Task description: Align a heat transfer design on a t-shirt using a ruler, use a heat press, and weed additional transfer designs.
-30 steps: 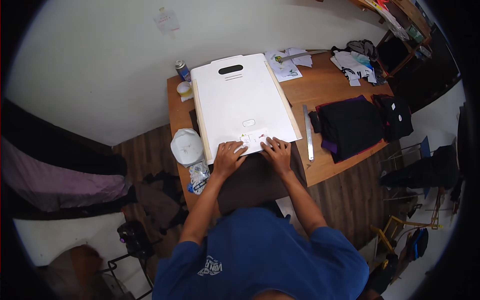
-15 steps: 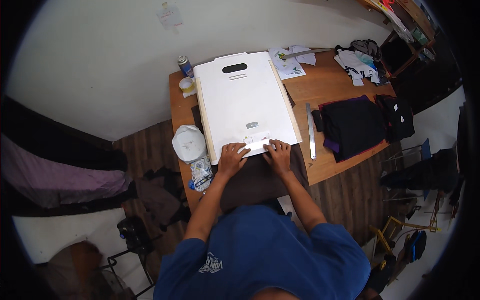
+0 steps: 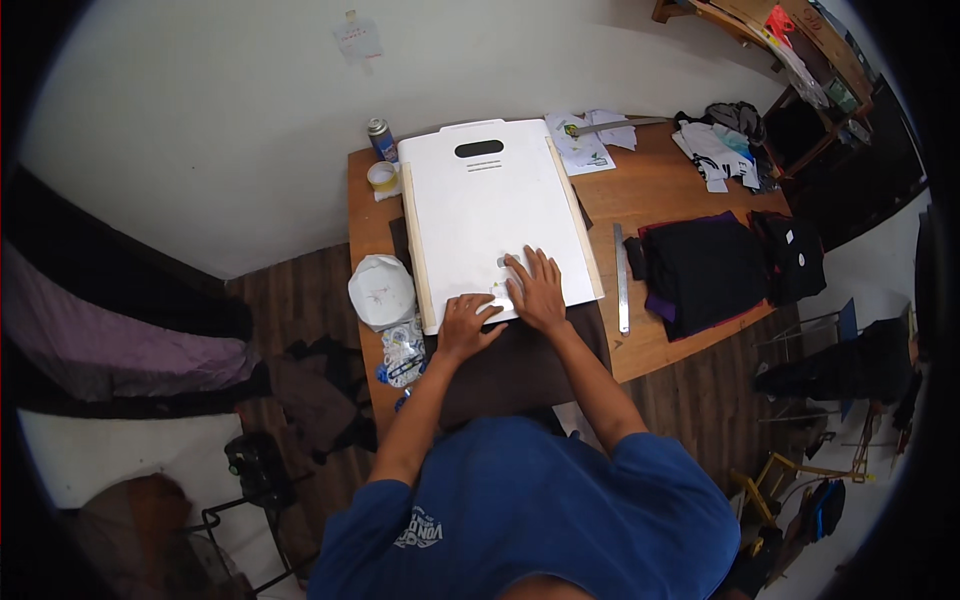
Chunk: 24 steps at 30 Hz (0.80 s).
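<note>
A white flat board [image 3: 480, 210] with an oval slot near its top and pale strips down both sides lies over a dark brown cloth [image 3: 500, 375] on the wooden table [image 3: 650, 360]. My left hand [image 3: 470, 322] rests open on the board's front edge, fingers slightly bent on a small pale label. Higher and to the right, my right hand [image 3: 537, 290] lies open with fingers spread on the board, beside a small grey oval mark and partly covering the label.
Left of the board: a spray can [image 3: 383, 140], tape roll [image 3: 382, 178], white bowl-like item [image 3: 380, 292] and patterned bundle [image 3: 403, 352]. Right: metal ruler [image 3: 621, 280], folded black garments [image 3: 705, 270], papers [image 3: 585, 150], pile of cloths [image 3: 730, 150]. A shelf [image 3: 815, 55] stands top right.
My right hand has moved forward and left from the board's front edge toward the oval mark. My left hand stays at the edge. The whole view has shifted slightly.
</note>
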Each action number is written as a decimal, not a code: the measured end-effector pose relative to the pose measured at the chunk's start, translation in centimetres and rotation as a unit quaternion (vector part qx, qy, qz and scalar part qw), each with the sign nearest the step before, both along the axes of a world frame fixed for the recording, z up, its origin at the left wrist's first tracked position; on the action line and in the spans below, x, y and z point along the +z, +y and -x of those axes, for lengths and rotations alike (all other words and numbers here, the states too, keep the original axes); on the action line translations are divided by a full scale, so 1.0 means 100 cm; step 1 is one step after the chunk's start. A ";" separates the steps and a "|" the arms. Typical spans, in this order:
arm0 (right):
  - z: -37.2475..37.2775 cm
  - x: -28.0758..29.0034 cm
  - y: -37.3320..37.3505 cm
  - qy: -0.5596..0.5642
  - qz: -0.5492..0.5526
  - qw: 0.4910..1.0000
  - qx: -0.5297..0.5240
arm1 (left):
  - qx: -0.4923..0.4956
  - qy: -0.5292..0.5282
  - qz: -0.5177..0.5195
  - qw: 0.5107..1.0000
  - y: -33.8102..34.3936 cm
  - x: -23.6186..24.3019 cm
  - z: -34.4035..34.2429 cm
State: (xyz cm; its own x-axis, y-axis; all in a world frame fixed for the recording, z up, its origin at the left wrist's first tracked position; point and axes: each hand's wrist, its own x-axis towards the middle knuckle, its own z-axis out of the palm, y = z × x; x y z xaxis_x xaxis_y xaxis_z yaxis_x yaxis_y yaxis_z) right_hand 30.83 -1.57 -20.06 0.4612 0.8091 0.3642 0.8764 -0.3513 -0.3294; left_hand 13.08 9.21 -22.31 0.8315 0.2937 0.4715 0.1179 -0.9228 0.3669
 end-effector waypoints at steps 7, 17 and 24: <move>-0.002 -0.005 -0.002 -0.004 -0.007 1.000 -0.001 | 0.001 -0.003 0.001 1.000 -0.001 0.001 -0.002; -0.004 0.003 -0.002 0.010 0.034 0.999 -0.001 | -0.007 0.000 0.051 0.999 -0.001 0.009 0.000; -0.026 -0.003 -0.013 0.073 -0.057 0.996 -0.004 | 0.285 -0.139 0.183 0.931 0.040 -0.010 0.070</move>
